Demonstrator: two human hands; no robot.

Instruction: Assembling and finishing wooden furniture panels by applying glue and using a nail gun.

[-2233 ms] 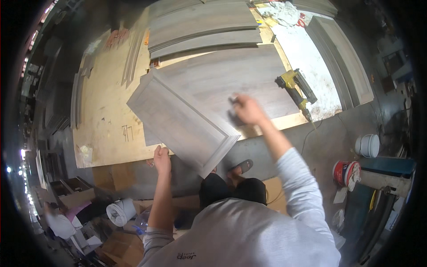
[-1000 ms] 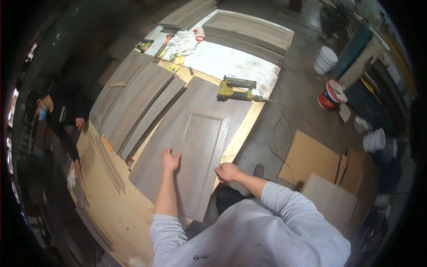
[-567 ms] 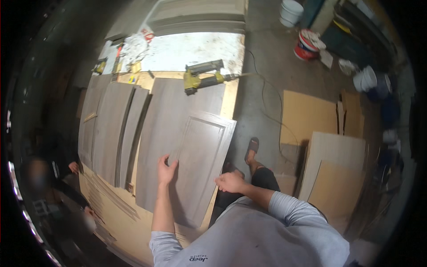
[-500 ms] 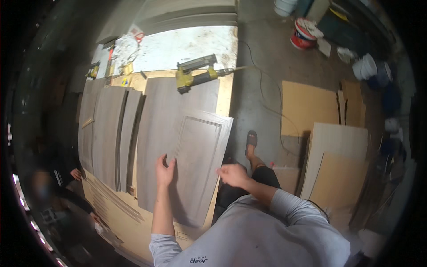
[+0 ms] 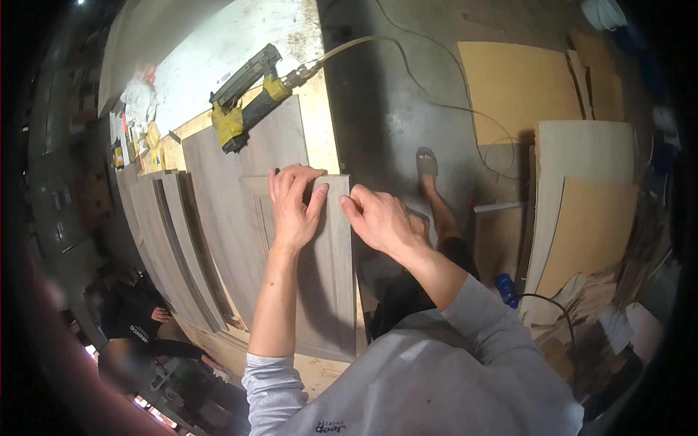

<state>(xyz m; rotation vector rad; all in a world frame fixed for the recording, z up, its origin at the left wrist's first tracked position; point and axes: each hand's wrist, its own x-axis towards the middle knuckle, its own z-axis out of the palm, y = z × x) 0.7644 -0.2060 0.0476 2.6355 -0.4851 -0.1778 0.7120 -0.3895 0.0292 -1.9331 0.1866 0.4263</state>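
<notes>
A grey wood-grain cabinet door (image 5: 336, 280) with a raised frame lies over a larger flat grey panel (image 5: 218, 163) on the workbench. My left hand (image 5: 294, 207) is closed over the door's far edge near its far right corner, with the fingers over the rim and the thumb on the face. Just to the right, my right hand (image 5: 384, 220) pinches the door's right edge by the same corner; some of its fingertips are hidden. Beyond the door, a yellow and black nail gun (image 5: 256, 109) rests on the bench, with an air hose (image 5: 407, 54) attached.
Several grey boards (image 5: 171, 232) stand stacked left on the bench. Small tools and a crumpled white cloth (image 5: 138, 98) lie at the far left. A co-worker (image 5: 134, 309) is at the lower left. Large sheets (image 5: 582, 160) lean on the right, with scraps below.
Both hands have moved to the door's far right corner and closed on its edges; before, they were apart beside it. The view has shifted, bringing the nail gun nearer.
</notes>
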